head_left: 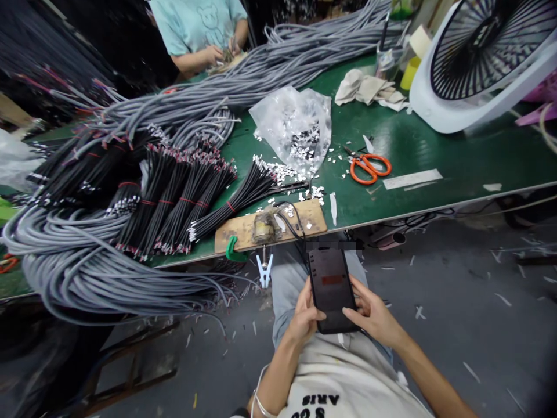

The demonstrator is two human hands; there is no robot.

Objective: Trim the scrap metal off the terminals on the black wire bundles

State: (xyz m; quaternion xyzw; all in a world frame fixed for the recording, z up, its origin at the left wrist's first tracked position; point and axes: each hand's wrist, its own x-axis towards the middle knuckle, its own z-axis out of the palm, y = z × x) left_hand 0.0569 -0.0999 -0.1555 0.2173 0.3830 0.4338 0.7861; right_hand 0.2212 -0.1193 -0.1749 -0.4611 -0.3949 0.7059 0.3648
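Note:
A dark smartphone [334,293] is held upright over my lap, its dim screen facing me with an orange-red patch in the middle. My left hand [306,313] grips its left edge, thumb on the lower screen. On the other side, my right hand [372,310] holds the right edge, with its thumb at the lower right of the screen. Beyond the phone, at the table edge, lies a wooden board [313,215] carrying a small clamped device [264,226]. A light blue clothespin [264,271] hangs below that device.
Bundled black wires [183,197] and thick grey cables [108,255] cover the left of the green table [413,145]. Nearby are a plastic bag [291,122] of white bits, orange-handled scissors [369,167] and a white fan [461,110]. Across the table, a person [200,29] handles something small.

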